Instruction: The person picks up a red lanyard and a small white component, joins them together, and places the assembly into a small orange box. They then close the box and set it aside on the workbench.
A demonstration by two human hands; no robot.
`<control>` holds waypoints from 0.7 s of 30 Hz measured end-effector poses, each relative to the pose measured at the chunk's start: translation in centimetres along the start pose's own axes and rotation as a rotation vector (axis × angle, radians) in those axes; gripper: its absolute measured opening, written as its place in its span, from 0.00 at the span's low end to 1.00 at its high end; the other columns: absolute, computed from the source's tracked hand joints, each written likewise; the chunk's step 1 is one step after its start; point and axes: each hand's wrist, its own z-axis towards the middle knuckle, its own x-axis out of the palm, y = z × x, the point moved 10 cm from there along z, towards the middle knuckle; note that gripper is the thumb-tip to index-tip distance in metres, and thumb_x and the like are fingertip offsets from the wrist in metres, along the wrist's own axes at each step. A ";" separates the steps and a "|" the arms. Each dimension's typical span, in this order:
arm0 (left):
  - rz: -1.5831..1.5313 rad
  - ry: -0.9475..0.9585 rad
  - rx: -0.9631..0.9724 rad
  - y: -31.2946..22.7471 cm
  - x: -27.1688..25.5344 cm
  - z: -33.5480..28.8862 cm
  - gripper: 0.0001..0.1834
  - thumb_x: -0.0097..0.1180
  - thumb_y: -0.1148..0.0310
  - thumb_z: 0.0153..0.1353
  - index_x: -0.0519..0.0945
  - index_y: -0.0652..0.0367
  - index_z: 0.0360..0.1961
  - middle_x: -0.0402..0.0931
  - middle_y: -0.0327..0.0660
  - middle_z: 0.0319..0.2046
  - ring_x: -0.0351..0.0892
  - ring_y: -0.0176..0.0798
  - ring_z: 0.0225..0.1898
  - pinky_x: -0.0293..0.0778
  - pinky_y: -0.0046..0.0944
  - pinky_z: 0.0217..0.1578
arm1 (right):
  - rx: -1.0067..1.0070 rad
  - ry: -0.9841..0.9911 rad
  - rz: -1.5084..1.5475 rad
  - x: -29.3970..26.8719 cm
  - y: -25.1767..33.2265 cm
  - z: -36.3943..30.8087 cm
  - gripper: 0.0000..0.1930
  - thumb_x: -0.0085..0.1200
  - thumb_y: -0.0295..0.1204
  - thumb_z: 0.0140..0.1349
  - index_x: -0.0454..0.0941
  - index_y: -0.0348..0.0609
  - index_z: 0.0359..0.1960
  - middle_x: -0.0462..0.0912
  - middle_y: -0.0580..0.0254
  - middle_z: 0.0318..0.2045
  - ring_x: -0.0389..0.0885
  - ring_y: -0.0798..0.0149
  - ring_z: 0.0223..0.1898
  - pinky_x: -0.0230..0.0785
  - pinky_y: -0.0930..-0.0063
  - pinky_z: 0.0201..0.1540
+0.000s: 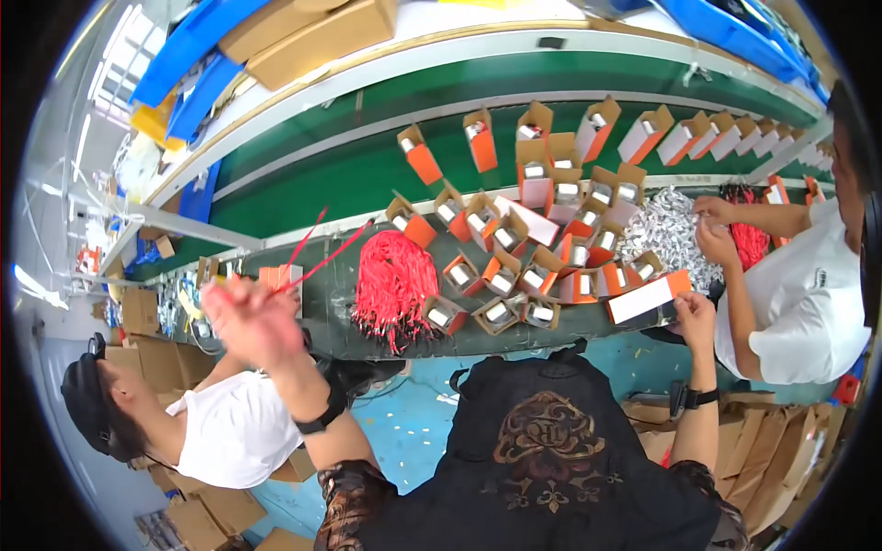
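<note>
My left hand (254,317), raised at the left over the bench edge and smeared by motion, grips a red cord (344,243) whose strands stick out toward the bench. To its right lies a bundle of red cords (395,280) with dark ends. My right hand (695,317) has its fingers closed on the right end of a white and orange box (643,299) at the near edge of the bench. Beyond that box stand several open cartons (579,286), orange and white with brown flaps, each showing a white item inside.
Silvery white small pieces (669,234) are heaped at the right beside a co-worker's hands (718,230). Another co-worker (216,422) sits at the left. A green conveyor belt (312,142) runs behind the dark bench (322,317), carrying more open cartons. A shelf edge (478,43) overhangs it.
</note>
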 end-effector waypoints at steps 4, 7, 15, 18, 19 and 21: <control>-0.091 0.223 -0.154 -2.6 4.3 -3.1 0.10 0.40 0.66 0.73 0.71 0.60 0.46 0.58 0.30 0.20 0.54 0.25 0.22 0.57 0.26 0.26 | -0.217 -0.115 -0.422 -1.3 -0.8 2.7 0.11 0.57 0.32 0.55 0.83 0.40 0.35 0.84 0.47 0.30 0.85 0.52 0.34 0.74 0.63 0.38; -0.035 0.276 -0.267 -3.7 8.0 -7.9 0.11 0.39 0.65 0.74 0.71 0.61 0.43 0.54 0.28 0.17 0.49 0.22 0.17 0.52 0.26 0.22 | -0.125 -0.062 -0.330 0.4 -5.3 5.7 0.10 0.58 0.35 0.54 0.84 0.44 0.34 0.84 0.49 0.30 0.84 0.49 0.35 0.75 0.61 0.39; -0.053 0.057 -0.936 10.4 12.5 -23.0 0.24 0.36 0.49 0.72 0.72 0.60 0.49 0.61 0.31 0.19 0.55 0.25 0.16 0.53 0.28 0.17 | -0.214 -0.306 -0.186 -3.0 -3.6 12.5 0.11 0.62 0.34 0.53 0.83 0.44 0.37 0.84 0.53 0.28 0.84 0.52 0.32 0.76 0.63 0.37; 0.022 0.147 -1.063 12.7 15.4 -26.0 0.22 0.38 0.51 0.72 0.71 0.60 0.48 0.61 0.33 0.21 0.56 0.25 0.18 0.53 0.28 0.19 | -0.226 -0.084 -0.428 1.2 -2.4 15.2 0.12 0.62 0.36 0.52 0.83 0.46 0.37 0.84 0.53 0.29 0.83 0.50 0.34 0.76 0.59 0.39; 0.081 0.182 -1.062 13.1 15.9 -26.4 0.20 0.39 0.53 0.72 0.71 0.59 0.48 0.61 0.34 0.22 0.56 0.25 0.18 0.53 0.28 0.20 | -0.218 0.000 -0.618 3.3 -3.3 16.0 0.12 0.62 0.37 0.52 0.83 0.46 0.35 0.84 0.54 0.29 0.83 0.50 0.34 0.75 0.57 0.39; 0.183 0.225 -1.105 13.3 17.7 -26.7 0.13 0.45 0.58 0.70 0.71 0.57 0.42 0.61 0.33 0.22 0.55 0.25 0.18 0.53 0.28 0.20 | -0.215 0.083 -0.798 5.6 -5.0 17.3 0.11 0.62 0.38 0.51 0.83 0.47 0.33 0.84 0.54 0.29 0.83 0.49 0.35 0.75 0.55 0.40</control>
